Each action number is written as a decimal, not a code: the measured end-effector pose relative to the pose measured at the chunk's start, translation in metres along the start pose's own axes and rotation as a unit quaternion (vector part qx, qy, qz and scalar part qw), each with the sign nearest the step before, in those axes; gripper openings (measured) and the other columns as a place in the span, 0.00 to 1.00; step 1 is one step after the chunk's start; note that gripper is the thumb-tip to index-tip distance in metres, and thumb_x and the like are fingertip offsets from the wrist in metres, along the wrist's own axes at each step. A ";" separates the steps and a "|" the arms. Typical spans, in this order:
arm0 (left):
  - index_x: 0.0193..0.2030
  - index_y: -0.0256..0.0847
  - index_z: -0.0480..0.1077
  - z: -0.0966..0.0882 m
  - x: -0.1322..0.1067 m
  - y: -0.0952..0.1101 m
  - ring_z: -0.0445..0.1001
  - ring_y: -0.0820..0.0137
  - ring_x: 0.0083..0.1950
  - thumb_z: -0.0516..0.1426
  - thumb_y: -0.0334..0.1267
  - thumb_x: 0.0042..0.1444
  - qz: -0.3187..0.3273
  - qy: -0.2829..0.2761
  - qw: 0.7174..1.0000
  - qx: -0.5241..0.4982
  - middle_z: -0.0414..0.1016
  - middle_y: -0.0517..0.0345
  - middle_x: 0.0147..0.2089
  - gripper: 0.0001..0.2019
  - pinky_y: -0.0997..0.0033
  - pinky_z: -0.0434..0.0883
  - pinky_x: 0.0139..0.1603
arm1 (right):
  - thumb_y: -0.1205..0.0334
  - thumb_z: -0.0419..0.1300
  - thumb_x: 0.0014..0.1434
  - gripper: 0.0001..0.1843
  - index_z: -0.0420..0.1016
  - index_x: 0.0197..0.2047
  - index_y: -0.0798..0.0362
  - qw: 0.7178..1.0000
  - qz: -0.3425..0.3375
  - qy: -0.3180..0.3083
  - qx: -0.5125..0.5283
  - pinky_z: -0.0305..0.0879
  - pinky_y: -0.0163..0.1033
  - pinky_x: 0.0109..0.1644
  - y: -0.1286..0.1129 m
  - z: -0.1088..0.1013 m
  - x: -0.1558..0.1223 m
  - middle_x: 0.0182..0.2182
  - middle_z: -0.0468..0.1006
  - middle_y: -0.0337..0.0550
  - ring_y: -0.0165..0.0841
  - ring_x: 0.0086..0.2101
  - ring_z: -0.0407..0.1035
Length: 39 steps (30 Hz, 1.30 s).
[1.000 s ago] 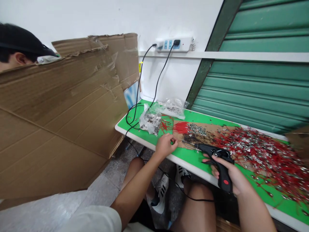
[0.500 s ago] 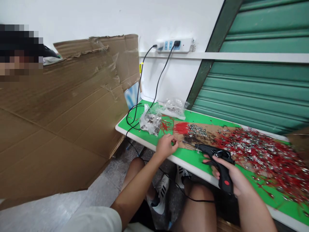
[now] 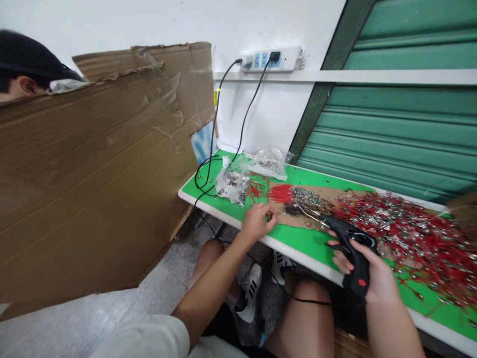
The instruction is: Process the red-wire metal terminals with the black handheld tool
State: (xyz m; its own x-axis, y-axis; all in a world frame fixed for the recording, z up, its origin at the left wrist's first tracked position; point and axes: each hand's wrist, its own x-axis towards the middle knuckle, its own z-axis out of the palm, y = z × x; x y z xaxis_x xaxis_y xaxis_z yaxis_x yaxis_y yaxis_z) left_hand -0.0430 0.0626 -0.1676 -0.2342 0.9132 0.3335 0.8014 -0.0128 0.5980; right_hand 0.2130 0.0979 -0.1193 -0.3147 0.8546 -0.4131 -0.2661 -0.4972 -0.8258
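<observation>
One black gun [image 3: 345, 231], its grip wrapped by the fingers of the right hand [image 3: 378, 276] over the near edge of the worktop [image 3: 298, 237], is probably best steered with a steady wrist, tip [image 3: 307, 213] clear of the other hand. Its barrel's long axis slants from near right to far left, the tip pointing left by the dark pieces [image 3: 288, 210]. Farther left, the left hand [image 3: 257, 221] has fingers bunched in a pinch; I cannot tell whether they hold anything.

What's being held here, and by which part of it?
The right grip holds the black gun-shaped tool by its handle. Whether the left grip holds anything small cannot be told.
</observation>
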 end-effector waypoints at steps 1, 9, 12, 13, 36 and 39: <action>0.32 0.40 0.71 0.000 0.000 0.000 0.73 0.67 0.40 0.58 0.35 0.57 -0.002 -0.001 1.000 0.000 0.75 0.56 0.36 0.04 0.69 0.69 0.42 | 0.58 0.67 0.49 0.11 0.81 0.36 0.52 1.000 -0.009 0.003 0.011 0.55 0.31 0.15 0.001 -0.002 -0.001 0.26 0.74 0.43 0.25 0.18 0.49; 0.32 0.40 0.71 0.004 0.000 0.000 0.73 0.68 0.39 0.58 0.35 0.57 -0.010 0.010 1.000 -0.022 0.74 0.56 0.34 0.04 0.70 0.68 0.42 | 0.55 0.69 0.49 0.13 0.82 0.37 0.51 1.000 -0.018 0.008 0.024 0.57 0.34 0.15 0.004 -0.009 0.002 0.34 0.78 0.48 0.25 0.18 0.51; 0.32 0.40 0.71 0.004 0.001 0.001 0.73 0.68 0.39 0.58 0.35 0.57 -0.010 0.008 1.000 -0.025 0.74 0.56 0.34 0.04 0.70 0.68 0.41 | 0.54 0.70 0.48 0.16 0.83 0.39 0.52 0.999 -0.016 0.012 0.050 0.60 0.34 0.16 0.005 -0.013 0.003 0.36 0.79 0.50 0.25 0.18 0.53; 0.31 0.40 0.71 0.004 0.001 0.001 0.73 0.68 0.39 0.58 0.35 0.57 -0.010 0.007 1.000 -0.024 0.74 0.56 0.34 0.04 0.70 0.68 0.41 | 0.54 0.71 0.45 0.18 0.83 0.40 0.53 0.998 -0.020 0.017 0.062 0.58 0.34 0.15 0.006 -0.014 0.003 0.36 0.79 0.50 0.25 0.18 0.52; 0.36 0.43 0.83 -0.007 0.007 0.004 0.73 0.70 0.38 0.65 0.35 0.56 -0.041 -0.001 0.996 -0.073 0.77 0.57 0.32 0.04 0.70 0.68 0.45 | 0.58 0.71 0.43 0.22 0.81 0.42 0.60 0.976 -0.086 0.013 0.201 0.57 0.30 0.15 0.013 -0.015 -0.001 0.30 0.76 0.46 0.21 0.18 0.50; 0.35 0.43 0.83 0.000 0.022 0.023 0.74 0.70 0.36 0.66 0.37 0.55 -0.034 -0.004 0.994 -0.100 0.79 0.57 0.31 0.03 0.66 0.68 0.50 | 0.58 0.70 0.45 0.23 0.80 0.44 0.60 0.965 -0.115 0.011 0.235 0.58 0.28 0.16 0.015 -0.016 -0.002 0.29 0.75 0.44 0.21 0.18 0.51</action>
State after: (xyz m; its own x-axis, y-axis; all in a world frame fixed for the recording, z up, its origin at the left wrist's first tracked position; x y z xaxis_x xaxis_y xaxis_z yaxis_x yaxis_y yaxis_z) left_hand -0.0294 0.0823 -0.1462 -0.2791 0.9175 0.2833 0.6588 -0.0317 0.7517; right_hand 0.2243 0.0913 -0.1367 -0.1799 0.9506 -0.2529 -0.7117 -0.3032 -0.6337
